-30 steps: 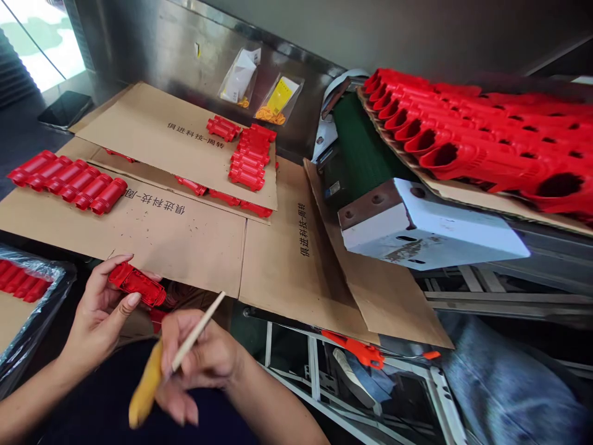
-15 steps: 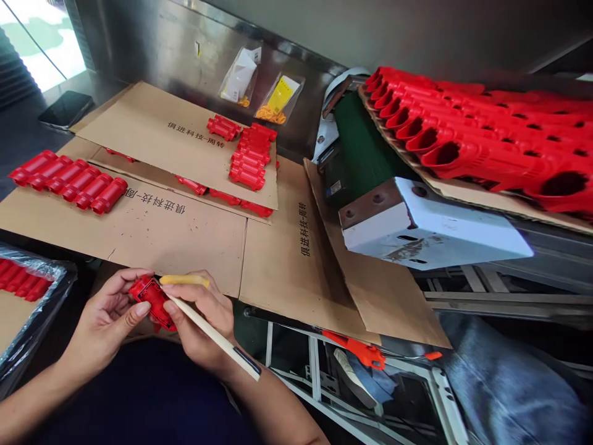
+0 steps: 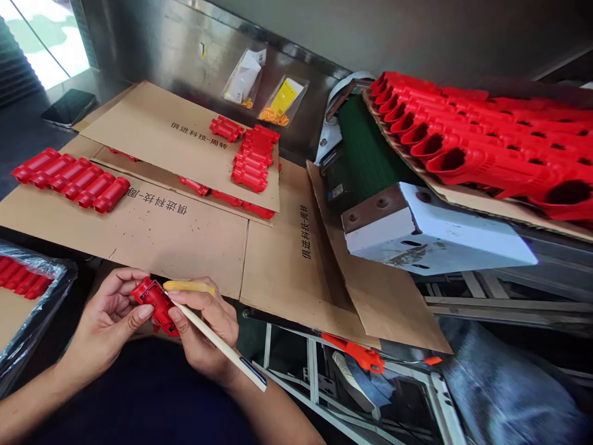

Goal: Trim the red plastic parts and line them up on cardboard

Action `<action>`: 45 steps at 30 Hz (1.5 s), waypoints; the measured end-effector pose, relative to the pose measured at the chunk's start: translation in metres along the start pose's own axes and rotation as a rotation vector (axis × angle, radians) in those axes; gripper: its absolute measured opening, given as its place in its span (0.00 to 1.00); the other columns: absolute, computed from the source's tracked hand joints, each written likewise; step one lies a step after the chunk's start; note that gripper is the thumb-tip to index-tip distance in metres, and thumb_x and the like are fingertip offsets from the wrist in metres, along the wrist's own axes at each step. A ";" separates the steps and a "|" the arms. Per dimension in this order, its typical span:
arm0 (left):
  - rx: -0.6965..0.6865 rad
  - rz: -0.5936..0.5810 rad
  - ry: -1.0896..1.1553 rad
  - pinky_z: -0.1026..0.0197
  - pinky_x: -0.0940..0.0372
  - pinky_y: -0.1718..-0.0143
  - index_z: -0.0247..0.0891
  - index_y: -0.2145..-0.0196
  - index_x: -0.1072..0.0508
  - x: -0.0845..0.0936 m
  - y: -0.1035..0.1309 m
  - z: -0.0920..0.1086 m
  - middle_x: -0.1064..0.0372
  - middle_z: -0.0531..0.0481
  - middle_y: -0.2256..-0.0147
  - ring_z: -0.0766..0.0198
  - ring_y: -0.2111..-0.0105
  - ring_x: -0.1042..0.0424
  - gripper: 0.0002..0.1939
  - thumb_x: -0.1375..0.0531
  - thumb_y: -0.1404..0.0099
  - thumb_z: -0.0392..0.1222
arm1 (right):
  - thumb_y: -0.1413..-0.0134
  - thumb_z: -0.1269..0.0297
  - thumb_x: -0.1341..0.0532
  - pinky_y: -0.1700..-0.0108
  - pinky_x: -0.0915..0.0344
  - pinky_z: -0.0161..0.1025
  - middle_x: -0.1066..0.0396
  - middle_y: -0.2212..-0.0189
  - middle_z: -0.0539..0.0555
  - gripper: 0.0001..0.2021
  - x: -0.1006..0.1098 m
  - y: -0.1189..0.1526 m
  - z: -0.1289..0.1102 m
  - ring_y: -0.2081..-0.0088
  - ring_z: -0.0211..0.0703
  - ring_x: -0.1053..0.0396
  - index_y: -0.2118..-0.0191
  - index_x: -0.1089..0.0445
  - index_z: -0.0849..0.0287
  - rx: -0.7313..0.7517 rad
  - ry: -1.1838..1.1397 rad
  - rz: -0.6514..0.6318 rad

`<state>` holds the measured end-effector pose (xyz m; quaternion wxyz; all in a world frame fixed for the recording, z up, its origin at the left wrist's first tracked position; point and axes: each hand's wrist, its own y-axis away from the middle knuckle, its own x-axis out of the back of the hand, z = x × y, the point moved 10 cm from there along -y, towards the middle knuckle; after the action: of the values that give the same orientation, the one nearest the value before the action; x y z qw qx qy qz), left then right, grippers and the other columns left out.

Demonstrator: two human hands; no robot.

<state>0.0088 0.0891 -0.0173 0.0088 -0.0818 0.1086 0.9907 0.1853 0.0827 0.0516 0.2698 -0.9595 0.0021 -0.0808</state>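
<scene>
In front of my body, my left hand (image 3: 121, 308) grips a short red plastic tube-shaped part (image 3: 156, 304), thumb on its near side. My right hand (image 3: 208, 324) pinches a slim cream-coloured stick-like tool (image 3: 217, 340) with a dark mark near its rear end. The tool's front end is at the red part's right edge; its tip is too small to make out. Right-hand fingers also steady the part. A yellow finger cot (image 3: 189, 287) covers one right finger.
Red parts (image 3: 69, 179) lie in a row on cardboard (image 3: 204, 241), more on a raised sheet (image 3: 139, 117). Bags (image 3: 283, 102) sit behind, a phone (image 3: 69, 107) at left. Right stands a green conveyor (image 3: 370, 142) with many red parts (image 3: 491, 136). A person's denim-clad leg (image 3: 504, 371) is lower right.
The view has shifted slightly. The tool's rear end has swung a little down and right. Both hands keep their hold on the red part.
</scene>
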 end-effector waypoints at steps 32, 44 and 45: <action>-0.122 -0.077 -0.132 0.64 0.21 0.60 0.51 0.47 0.18 0.005 0.001 0.004 0.17 0.49 0.58 0.58 0.61 0.16 0.17 0.26 0.34 0.44 | 0.32 0.67 0.34 0.55 0.22 0.44 0.15 0.58 0.56 0.05 0.008 -0.004 0.009 0.58 0.46 0.18 0.54 0.21 0.53 -0.200 -0.098 -0.058; -0.128 -0.089 -0.129 0.64 0.21 0.59 0.50 0.47 0.18 0.006 0.002 0.004 0.17 0.49 0.59 0.58 0.61 0.15 0.17 0.26 0.34 0.43 | 0.34 0.70 0.33 0.56 0.22 0.42 0.15 0.59 0.55 0.06 0.009 -0.005 0.008 0.60 0.45 0.19 0.54 0.20 0.54 -0.190 -0.087 -0.050; -0.127 -0.093 -0.130 0.64 0.21 0.59 0.50 0.47 0.18 0.006 0.002 0.004 0.17 0.49 0.59 0.59 0.61 0.15 0.17 0.27 0.33 0.43 | 0.34 0.70 0.33 0.56 0.22 0.42 0.15 0.60 0.55 0.06 0.010 -0.005 0.007 0.60 0.45 0.19 0.54 0.20 0.54 -0.178 -0.063 -0.044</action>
<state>0.0026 0.0879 -0.0140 0.0564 -0.0226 0.0410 0.9973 0.1965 0.0901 0.0502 0.1817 -0.9816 -0.0204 -0.0558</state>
